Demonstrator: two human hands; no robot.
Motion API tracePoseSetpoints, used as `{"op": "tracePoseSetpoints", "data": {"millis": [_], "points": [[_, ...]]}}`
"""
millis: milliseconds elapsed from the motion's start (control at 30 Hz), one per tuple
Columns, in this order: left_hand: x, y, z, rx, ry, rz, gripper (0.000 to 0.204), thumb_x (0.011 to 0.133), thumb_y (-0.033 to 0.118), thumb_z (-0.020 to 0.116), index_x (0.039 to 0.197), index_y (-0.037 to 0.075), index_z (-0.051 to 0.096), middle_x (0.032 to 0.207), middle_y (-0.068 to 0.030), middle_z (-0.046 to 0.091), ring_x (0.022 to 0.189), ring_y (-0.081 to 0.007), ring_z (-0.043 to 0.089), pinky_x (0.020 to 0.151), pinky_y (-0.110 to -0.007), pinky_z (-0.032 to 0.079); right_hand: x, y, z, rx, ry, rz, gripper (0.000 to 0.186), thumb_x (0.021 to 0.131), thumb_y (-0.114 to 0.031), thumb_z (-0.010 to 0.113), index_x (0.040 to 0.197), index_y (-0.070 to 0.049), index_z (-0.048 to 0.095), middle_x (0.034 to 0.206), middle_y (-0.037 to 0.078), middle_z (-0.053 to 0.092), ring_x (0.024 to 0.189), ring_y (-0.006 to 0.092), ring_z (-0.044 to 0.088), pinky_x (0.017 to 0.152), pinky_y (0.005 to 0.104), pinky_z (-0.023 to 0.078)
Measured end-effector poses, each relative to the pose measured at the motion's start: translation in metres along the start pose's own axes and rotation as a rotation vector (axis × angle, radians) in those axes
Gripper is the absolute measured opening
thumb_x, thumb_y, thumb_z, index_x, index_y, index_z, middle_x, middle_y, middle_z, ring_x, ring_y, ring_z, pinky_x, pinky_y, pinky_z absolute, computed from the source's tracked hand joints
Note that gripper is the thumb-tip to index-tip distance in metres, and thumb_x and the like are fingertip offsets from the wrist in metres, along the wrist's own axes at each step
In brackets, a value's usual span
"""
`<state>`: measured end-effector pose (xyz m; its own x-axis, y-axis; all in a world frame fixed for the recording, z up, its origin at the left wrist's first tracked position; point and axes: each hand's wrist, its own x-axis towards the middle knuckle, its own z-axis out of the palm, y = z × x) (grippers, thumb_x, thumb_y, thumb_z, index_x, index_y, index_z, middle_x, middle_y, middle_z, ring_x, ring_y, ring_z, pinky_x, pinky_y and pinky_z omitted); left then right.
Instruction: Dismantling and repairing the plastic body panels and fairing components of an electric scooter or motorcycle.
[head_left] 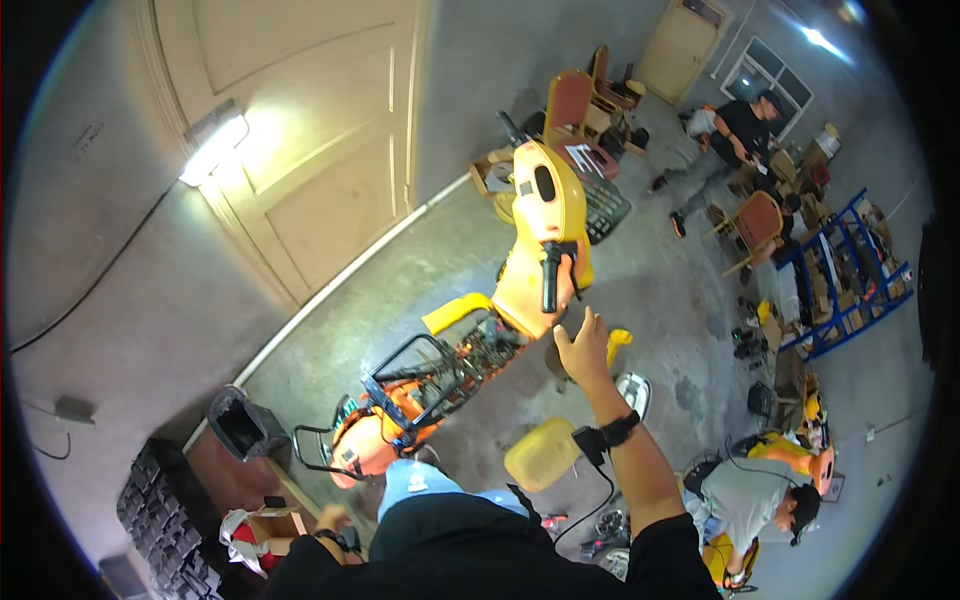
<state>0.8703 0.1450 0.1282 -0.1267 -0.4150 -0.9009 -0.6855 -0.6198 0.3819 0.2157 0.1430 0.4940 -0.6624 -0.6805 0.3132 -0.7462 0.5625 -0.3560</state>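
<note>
A yellow-orange scooter (540, 200) stands across the middle with its rear bodywork off, baring a black frame (410, 385) and mechanical parts. My right hand (586, 350) is raised just below its black handlebar grip (551, 275), fingers apart and holding nothing visible. My left hand (333, 520) is low at the left, below the scooter's rear, its fingers mostly hidden. A loose yellow panel (455, 310) lies alongside the scooter, and a yellow plastic piece (535, 450) is on the floor by my right forearm.
One co-worker (740, 130) walks at upper right; another (740, 500) bends over a second yellow scooter (810, 455) at lower right. Chairs (565, 100), a blue rack (840, 330) with boxes, a black bin (245, 420), a dark stack (160, 510) and a wall lamp (215, 150) surround me.
</note>
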Motion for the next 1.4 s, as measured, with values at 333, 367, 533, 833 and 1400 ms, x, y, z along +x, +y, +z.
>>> {"op": "tracePoseSetpoints", "data": {"millis": [333,367,533,833,1400], "points": [[-0.033,0.096,0.026,-0.137,0.188,0.072,0.02,0.082,0.019,0.053,0.088,0.002,0.063,0.072,-0.0098,0.064,0.05,-0.0181,0.056,0.04,-0.031,0.039,0.097,-0.023,0.083,-0.076,-0.242,0.697,0.101,0.073,-0.039,0.071,0.146,-0.005,0.011,0.145,0.026,0.019,0.125,0.04,0.041,0.094,0.0528,0.044],[-0.032,0.107,0.032,-0.31,0.258,0.15,0.018,0.082,0.02,0.054,0.083,0.004,0.063,0.068,-0.0083,0.061,0.048,-0.017,0.053,0.039,-0.031,0.037,0.1,-0.022,0.082,-0.08,-0.253,0.723,0.106,0.071,-0.035,0.074,0.146,-0.005,0.006,0.144,0.026,0.019,0.125,0.0388,0.042,0.093,0.0499,0.046],[-0.009,0.129,0.034,-0.36,0.245,0.239,0.018,0.084,0.024,0.057,0.078,0.008,0.063,0.06,-0.005,0.056,0.042,-0.0122,0.043,0.037,-0.028,0.03,0.114,0.017,0.099,-0.048,-0.179,0.613,0.096,0.075,-0.012,0.068,0.144,0.005,0.003,0.138,0.033,0.022,0.115,0.0434,0.051,0.092,0.042,0.048],[-0.008,0.058,0.058,0.024,0.058,0.064,0.025,0.085,0.017,0.049,0.087,0.0,0.066,0.068,-0.0108,0.063,0.049,-0.0218,0.057,0.044,-0.034,0.043,0.2,0.134,0.018,-0.105,-0.223,0.236,0.09,0.062,-0.011,0.065,0.142,-0.002,0.025,0.141,0.022,0.035,0.126,0.0398,0.04,0.101,0.0425,0.04],[-0.051,0.265,0.173,0.203,0.344,0.352,0.031,0.087,0.025,0.048,0.085,-0.002,0.064,0.067,-0.0122,0.062,0.057,-0.0233,0.06,0.057,-0.036,0.047,0.275,0.146,-0.036,-0.282,-0.332,-0.192,0.054,0.065,-0.022,0.07,0.108,0.002,0.048,0.099,0.023,0.059,0.094,0.0385,0.057,0.084,0.0459,0.046]]}}
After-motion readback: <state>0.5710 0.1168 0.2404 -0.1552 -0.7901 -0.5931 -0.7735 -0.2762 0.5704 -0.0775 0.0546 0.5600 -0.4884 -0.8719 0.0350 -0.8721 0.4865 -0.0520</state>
